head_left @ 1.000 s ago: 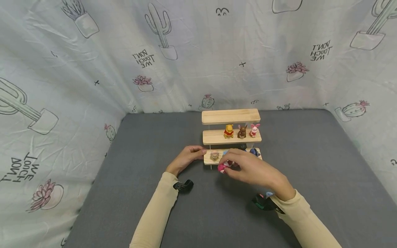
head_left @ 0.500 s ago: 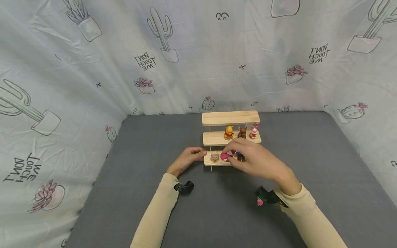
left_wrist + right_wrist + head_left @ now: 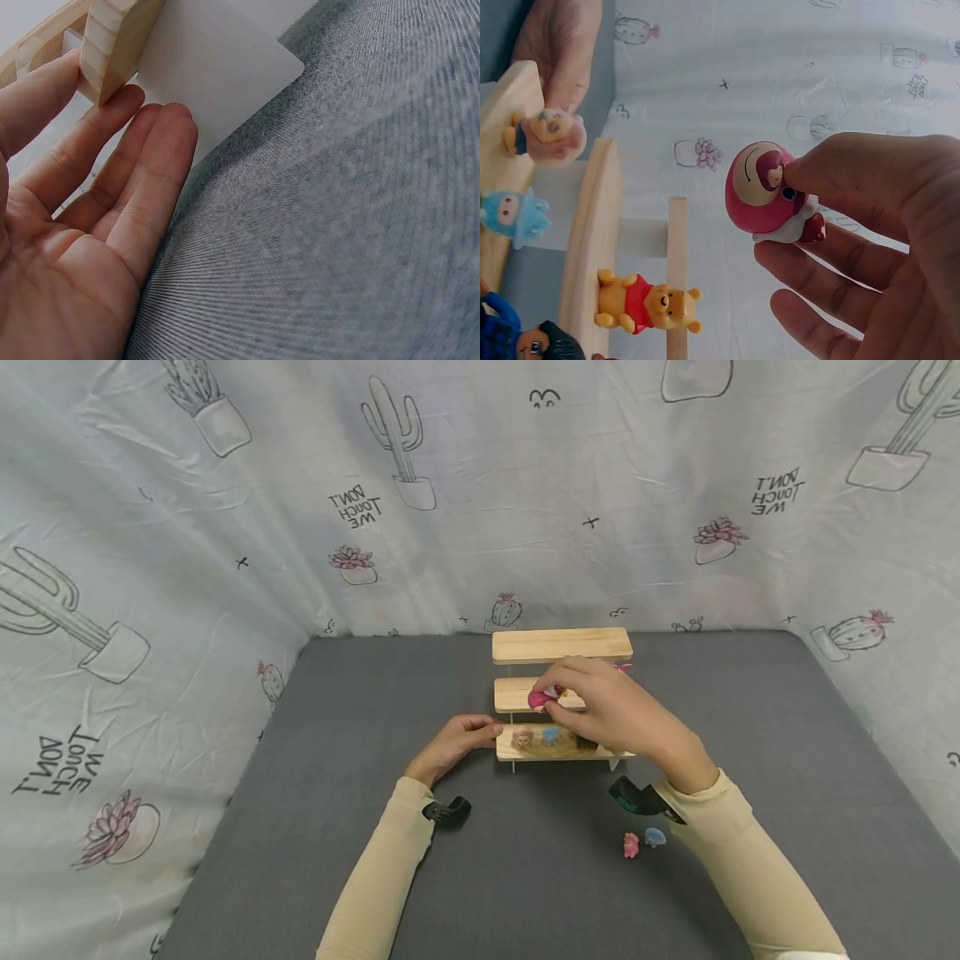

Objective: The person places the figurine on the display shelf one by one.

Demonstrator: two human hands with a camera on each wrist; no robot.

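Observation:
My left hand (image 3: 453,747) pinches the left end of the lowest board of a three-tier wooden shelf (image 3: 562,646). In the left wrist view, the thumb is on one face of that board (image 3: 116,45) and the index finger at its lower edge; the other fingers are extended. Thumb and fingers of my right hand (image 3: 626,714) pinch a pink figurine (image 3: 742,206) with a cream smiling face and white collar, held in front of the middle tier. A yellow bear figurine in a red shirt (image 3: 641,302) sits on that tier, mostly hidden by the right hand in the head view.
On the lowest tier stand a beige figurine (image 3: 522,740), a light blue one (image 3: 551,736) and a dark-haired one in blue (image 3: 502,322). A small pink figure (image 3: 631,845) and a blue one (image 3: 655,837) lie on the grey tabletop (image 3: 510,893) by the right forearm. Patterned cloth (image 3: 480,527) hangs behind.
My right hand has carried the pink figurine up and away, from the lowest tier's front to the middle tier. The left hand keeps its grip. Small figures near the right wrist are now uncovered.

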